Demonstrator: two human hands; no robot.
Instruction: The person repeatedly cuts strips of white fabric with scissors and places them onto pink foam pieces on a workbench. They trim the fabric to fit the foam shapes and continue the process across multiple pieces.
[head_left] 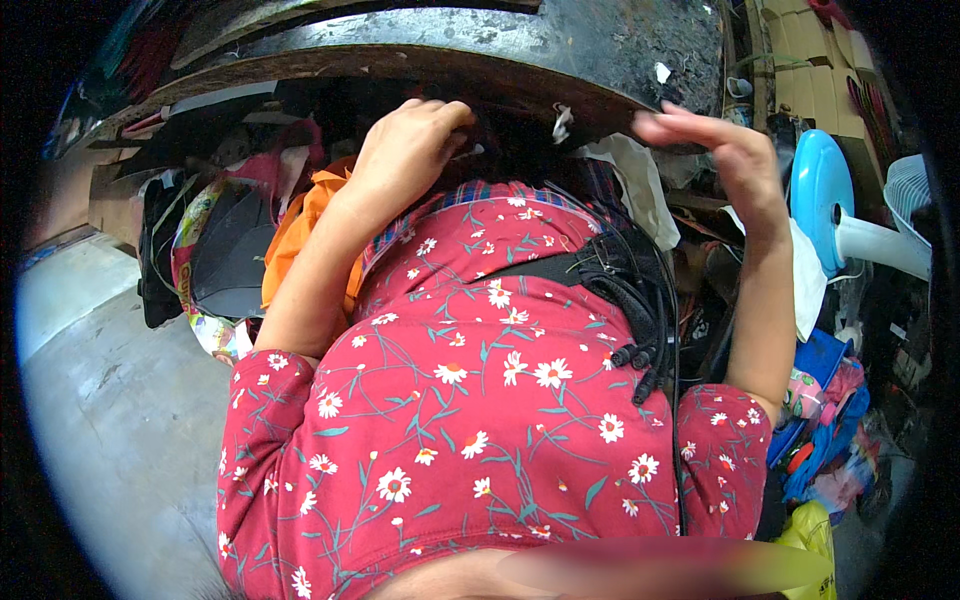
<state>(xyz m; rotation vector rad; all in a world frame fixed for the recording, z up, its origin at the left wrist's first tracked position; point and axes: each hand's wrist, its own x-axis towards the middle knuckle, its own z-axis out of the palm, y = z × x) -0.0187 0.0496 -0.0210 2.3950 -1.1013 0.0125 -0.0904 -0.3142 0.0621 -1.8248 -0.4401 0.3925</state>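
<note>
My left hand is at the near edge of the worktable, its fingers bent and drawn together over a dark area above my lap. What they grip, if anything, is lost in the shadow. My right hand is raised by the table's right end, smeared by motion, with its fingers stretched out to the left and nothing visible in them. Between the hands a small white scrap shows against the table's edge. The worktable has a worn, dark, shiny top and a wooden rim.
An orange cloth and stuffed bags lie left of my lap. A blue round-based fan is at the right, above a heap of colourful cloths. Black cables hang at my waist. Grey floor spreads at the left.
</note>
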